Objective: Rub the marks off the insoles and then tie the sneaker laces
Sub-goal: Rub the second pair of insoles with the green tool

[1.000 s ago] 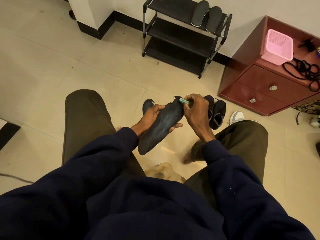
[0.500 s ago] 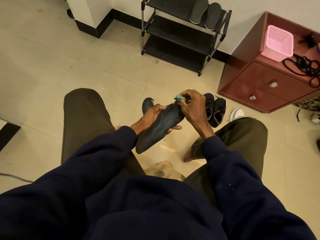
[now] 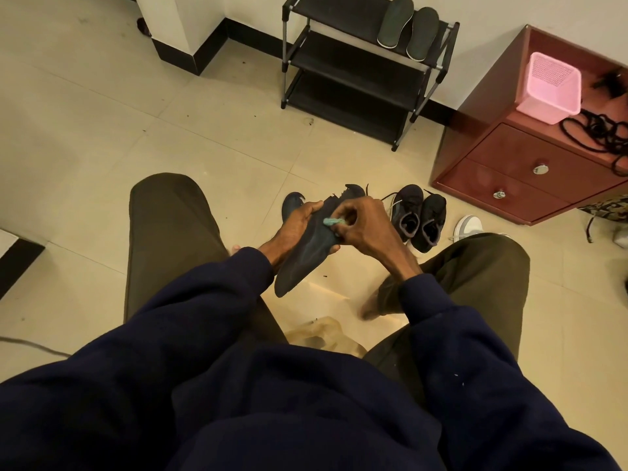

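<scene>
Tiled floor [image 3: 204, 130] below: left hand [image 3: 299, 226] grips 1 insole [image 3: 306, 258], right hand [image 3: 362, 226] pinches an eraser [image 3: 331, 222] against it, so rubbing seems underway, sneakers [image 3: 419, 217] beyond apparently untied.

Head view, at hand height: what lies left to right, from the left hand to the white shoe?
left hand → right hand, pinching a teal eraser → pair of black sneakers → white shoe. The insole, gripped by the left hand, spans both hands: left out.
</scene>
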`<state>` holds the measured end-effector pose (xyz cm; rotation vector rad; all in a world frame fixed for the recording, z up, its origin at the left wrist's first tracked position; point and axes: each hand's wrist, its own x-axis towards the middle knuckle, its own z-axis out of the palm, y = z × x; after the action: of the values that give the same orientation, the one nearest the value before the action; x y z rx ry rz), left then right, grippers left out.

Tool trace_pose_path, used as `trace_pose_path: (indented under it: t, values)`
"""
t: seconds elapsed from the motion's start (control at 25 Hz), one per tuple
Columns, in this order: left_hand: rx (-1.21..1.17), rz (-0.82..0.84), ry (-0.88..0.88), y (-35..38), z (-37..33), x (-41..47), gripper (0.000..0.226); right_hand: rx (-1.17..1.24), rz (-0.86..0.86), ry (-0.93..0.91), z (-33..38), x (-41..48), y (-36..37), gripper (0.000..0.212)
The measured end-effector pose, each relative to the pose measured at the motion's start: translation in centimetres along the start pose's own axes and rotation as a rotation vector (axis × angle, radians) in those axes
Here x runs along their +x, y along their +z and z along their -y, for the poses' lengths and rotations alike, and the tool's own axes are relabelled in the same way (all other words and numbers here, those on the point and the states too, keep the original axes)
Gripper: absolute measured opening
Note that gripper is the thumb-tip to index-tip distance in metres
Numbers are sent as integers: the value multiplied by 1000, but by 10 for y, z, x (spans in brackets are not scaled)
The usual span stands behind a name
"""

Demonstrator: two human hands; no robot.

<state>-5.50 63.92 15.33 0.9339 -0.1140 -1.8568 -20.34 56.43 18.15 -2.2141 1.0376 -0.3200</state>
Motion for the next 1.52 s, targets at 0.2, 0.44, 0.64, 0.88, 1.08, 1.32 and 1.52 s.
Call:
trace_pose_path:
  t: [0.2, 0.44, 0.64, 0.88, 1.08, 1.32, 1.52]
  values:
    - [-6, 30, 19, -3, -1, 2, 44, -115, -335, 148, -25, 8, -11, 5]
    - [-37, 32, -5, -2, -1, 2, 39, -24, -77, 114, -17, 3, -12, 4]
    - [-2, 110, -107, -3, 1, 3, 44, -28, -446, 195, -31, 10, -17, 6]
    - [28, 88, -161, -4, 0, 6, 53, 31, -330, 124, -23, 12, -15, 7]
    - [-3, 26, -120, -1, -1, 4, 52, 53, -273, 116, -13, 6, -10, 8]
    - [-107, -44, -11, 0, 1, 2, 51, -32, -234, -26, 4, 4, 6, 12]
    - [-130, -23, -22, 2, -2, 0, 51, 29, -281, -48, 9, -4, 14, 12]
